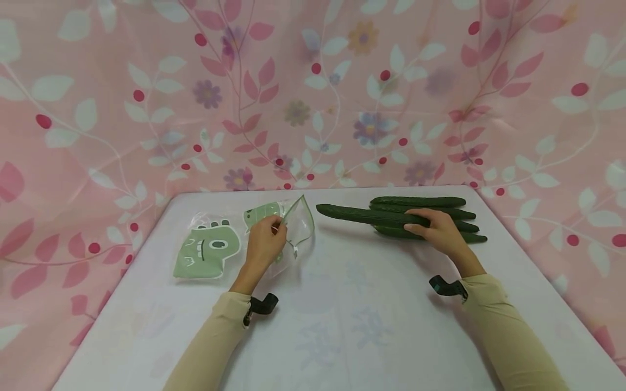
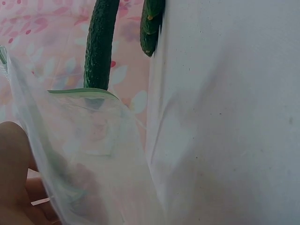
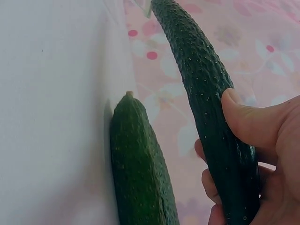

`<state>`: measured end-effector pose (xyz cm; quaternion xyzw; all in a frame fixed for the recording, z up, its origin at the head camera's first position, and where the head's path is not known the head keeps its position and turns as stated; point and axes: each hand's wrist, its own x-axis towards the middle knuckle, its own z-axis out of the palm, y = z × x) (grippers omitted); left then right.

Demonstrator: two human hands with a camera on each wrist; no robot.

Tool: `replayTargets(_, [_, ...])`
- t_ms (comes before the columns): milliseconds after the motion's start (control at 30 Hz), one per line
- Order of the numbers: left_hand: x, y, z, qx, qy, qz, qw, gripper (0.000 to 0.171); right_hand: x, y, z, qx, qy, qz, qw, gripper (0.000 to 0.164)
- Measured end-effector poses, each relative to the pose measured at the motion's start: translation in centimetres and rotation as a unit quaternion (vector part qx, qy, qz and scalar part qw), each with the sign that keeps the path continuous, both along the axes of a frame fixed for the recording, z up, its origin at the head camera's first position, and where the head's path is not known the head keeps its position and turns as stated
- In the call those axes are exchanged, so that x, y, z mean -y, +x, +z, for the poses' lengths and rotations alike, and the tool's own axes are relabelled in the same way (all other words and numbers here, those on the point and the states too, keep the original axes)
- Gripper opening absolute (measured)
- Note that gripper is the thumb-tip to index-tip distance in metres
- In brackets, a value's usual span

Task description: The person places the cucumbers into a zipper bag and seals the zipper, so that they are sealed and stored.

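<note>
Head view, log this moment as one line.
left hand: pinches open bag | right hand: grips cucumber | other cucumbers: on table

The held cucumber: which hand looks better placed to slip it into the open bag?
Probably the right hand: it grips the cucumber, whose free end points toward the open bag. The left hand is busy pinching the bag's edge.

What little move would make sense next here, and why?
Probably the right hand should ease its cucumber leftward into the open bag: the left hand holds that bag with its mouth apart, and the cucumber's free end points toward it.
</note>
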<state>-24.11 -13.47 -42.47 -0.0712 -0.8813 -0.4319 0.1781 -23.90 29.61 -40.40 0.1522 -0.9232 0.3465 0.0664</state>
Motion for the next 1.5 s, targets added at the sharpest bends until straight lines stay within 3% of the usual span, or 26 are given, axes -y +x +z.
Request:
replayTargets(700, [-0.2, 0.4, 0.0, -0.016, -0.003, -0.006, 0.9998, 0.017, 3.0, -1.1, -1.1, 0.019, -0.023, 0.031, 0.999, 0.047])
replayTargets(1500, [-0.6, 0.3, -0.4, -0.012, 0.008, -0.035, 0.9993, 0.022, 6.5, -1.9, -2.3, 0.006, -0.021, 0.046, 0.999, 0.048])
